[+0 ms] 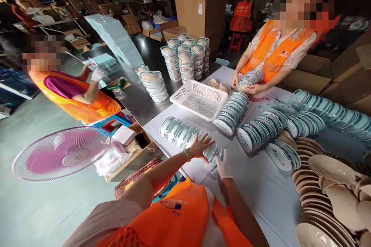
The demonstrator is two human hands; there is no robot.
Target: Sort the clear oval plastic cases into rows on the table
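My left hand (199, 146), bare with a bracelet at the wrist, has its fingers spread over the near end of a row of clear round plastic cases (176, 131) lying on their sides. My right hand (224, 165), in a white glove, grips a clear plastic case (213, 155) at the end of that row; its outline is blurred. Ahead of my hands lie rows of oval cases with labelled ends (224, 125). Beige bowl-shaped pieces (313, 185) are stacked at the right.
Beyond the row sits a white perforated basket (199, 102). Filled round cases (185, 60) stand in stacks behind it. A co-worker in an orange vest (266, 52) handles cases across the table; another (78, 92) sits left. A pink fan (62, 154) stands at lower left.
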